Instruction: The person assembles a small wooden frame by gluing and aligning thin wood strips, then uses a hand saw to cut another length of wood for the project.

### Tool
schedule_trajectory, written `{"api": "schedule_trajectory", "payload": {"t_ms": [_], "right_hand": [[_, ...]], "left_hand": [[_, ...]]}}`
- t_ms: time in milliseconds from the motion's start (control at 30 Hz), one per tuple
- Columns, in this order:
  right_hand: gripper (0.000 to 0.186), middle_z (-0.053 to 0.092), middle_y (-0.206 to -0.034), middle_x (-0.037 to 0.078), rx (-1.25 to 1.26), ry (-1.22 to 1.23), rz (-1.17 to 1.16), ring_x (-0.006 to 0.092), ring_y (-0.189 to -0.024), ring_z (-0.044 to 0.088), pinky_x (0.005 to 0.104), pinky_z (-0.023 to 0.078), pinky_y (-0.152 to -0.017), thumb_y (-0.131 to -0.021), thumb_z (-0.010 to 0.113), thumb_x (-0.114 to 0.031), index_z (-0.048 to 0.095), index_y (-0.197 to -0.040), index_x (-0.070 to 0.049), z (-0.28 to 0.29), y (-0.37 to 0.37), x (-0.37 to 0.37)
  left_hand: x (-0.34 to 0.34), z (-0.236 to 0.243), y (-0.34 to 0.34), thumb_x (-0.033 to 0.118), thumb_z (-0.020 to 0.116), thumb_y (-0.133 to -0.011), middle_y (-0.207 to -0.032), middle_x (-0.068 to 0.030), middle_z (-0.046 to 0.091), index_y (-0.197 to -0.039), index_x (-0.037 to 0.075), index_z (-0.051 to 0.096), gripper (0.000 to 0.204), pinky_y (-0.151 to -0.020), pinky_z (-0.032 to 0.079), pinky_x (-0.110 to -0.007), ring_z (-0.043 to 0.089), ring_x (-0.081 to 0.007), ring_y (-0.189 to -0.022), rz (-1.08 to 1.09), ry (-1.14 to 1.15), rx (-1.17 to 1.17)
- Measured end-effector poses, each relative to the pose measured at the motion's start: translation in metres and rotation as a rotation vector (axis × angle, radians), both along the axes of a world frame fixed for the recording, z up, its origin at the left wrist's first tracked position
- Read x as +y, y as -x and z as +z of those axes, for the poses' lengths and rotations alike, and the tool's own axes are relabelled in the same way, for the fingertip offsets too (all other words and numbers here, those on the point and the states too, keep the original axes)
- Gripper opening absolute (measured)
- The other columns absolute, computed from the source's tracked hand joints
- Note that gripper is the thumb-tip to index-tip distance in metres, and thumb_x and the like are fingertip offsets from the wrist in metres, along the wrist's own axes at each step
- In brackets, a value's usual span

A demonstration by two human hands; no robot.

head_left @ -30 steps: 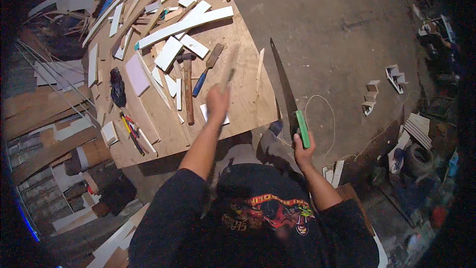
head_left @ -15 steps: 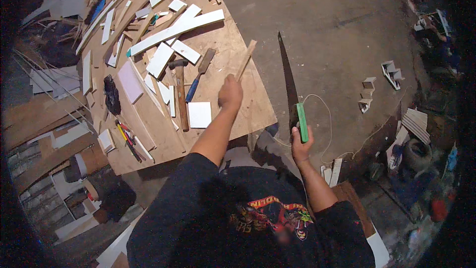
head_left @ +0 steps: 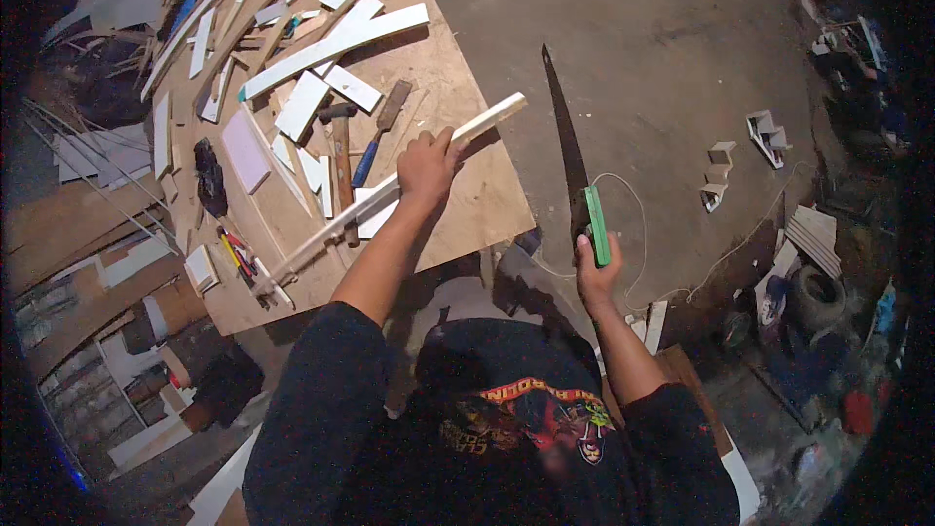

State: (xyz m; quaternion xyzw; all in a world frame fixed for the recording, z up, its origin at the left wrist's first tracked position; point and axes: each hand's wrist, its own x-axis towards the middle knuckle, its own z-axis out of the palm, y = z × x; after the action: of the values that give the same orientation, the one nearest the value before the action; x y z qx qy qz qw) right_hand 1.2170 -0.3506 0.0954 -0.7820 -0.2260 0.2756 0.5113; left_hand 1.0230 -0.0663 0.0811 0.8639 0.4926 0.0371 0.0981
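My left hand [head_left: 429,166] grips a long pale wooden strip [head_left: 488,115] that lies slanted across the plywood worktop [head_left: 487,207], one end toward the pliers at lower left. My right hand [head_left: 597,275] holds a handsaw by its green handle [head_left: 596,224], its dark blade [head_left: 563,120] pointing forward beside the worktop's edge, above the floor. A claw hammer [head_left: 343,156], a blue-handled chisel [head_left: 366,161], pliers [head_left: 236,251] and several white offcuts [head_left: 303,102] lie around the left hand and strip.
Stepped wooden pieces [head_left: 717,168] stand on the concrete floor [head_left: 662,29] at right, near a thin loose cord [head_left: 638,200]. A tire [head_left: 816,297] and stacked boards [head_left: 813,244] lie farther right. Scrap boards and rods [head_left: 102,166] fill the left side.
My left hand has turned the strip from pointing forward to a long slant across the worktop, over the hammer. The saw in my right hand stays upright in view, shifted slightly.
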Motion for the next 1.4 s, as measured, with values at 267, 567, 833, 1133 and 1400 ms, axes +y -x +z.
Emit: {"api": "schedule_trajectory", "payload": {"t_ms": [267,567,833,1133,1400], "right_hand": [[0.018,0.056,-0.071,-0.001,0.133,-0.045,-0.045,0.0086,-0.062,0.053,0.0276,0.045,-0.055,-0.092,0.072,-0.015,0.057,-0.091,-0.005,0.023,0.001,-0.005],[0.021,0.056,-0.071,-0.001,0.057,-0.040,-0.007,0.0083,-0.061,0.053,0.0279,0.045,-0.054,-0.091,0.073,-0.019,0.058,-0.091,-0.006,-0.012,0.007,-0.027],[0.015,0.051,-0.072,-0.004,0.221,-0.068,0.002,0.0066,-0.062,0.048,0.0245,0.039,-0.053,-0.094,0.068,-0.013,0.056,-0.092,-0.005,0.018,0.017,-0.009],[0.014,0.052,-0.071,-0.003,0.088,-0.071,0.033,0.0056,-0.058,0.049,0.0233,0.040,-0.051,-0.094,0.068,-0.010,0.055,-0.091,-0.007,-0.001,0.018,-0.004],[0.014,0.055,-0.067,0.000,0.097,-0.005,0.028,0.0081,-0.055,0.052,0.0240,0.041,-0.050,-0.095,0.067,-0.013,0.055,-0.091,-0.007,-0.002,0.014,0.010]], "left_hand": [[-0.013,-0.028,0.002,0.044,0.057,-0.096,-0.097,-0.0114,0.063,-0.130,0.024,0.062,0.040,-0.069,0.050,-0.045,0.062,-0.0310,-0.086,-0.163,-0.005,-0.013],[-0.052,-0.041,0.021,0.044,0.052,-0.099,-0.101,-0.0127,0.061,-0.134,0.020,0.060,0.043,-0.072,0.053,-0.045,0.062,-0.0322,-0.085,-0.161,0.148,-0.010],[-0.107,-0.053,0.037,0.043,0.060,-0.093,-0.089,-0.0070,0.062,-0.128,0.020,0.064,0.042,-0.066,0.053,-0.042,0.060,-0.0288,-0.084,-0.137,-0.057,-0.049],[-0.151,-0.059,0.018,0.043,0.066,-0.088,-0.089,-0.0023,0.061,-0.115,0.020,0.068,0.035,-0.063,0.050,-0.038,0.058,-0.0236,-0.082,-0.112,-0.164,-0.169],[-0.128,-0.059,0.028,0.042,0.063,-0.090,-0.090,-0.0017,0.061,-0.113,0.023,0.069,0.031,-0.066,0.048,-0.039,0.058,-0.0239,-0.083,-0.138,-0.179,-0.147]]}}
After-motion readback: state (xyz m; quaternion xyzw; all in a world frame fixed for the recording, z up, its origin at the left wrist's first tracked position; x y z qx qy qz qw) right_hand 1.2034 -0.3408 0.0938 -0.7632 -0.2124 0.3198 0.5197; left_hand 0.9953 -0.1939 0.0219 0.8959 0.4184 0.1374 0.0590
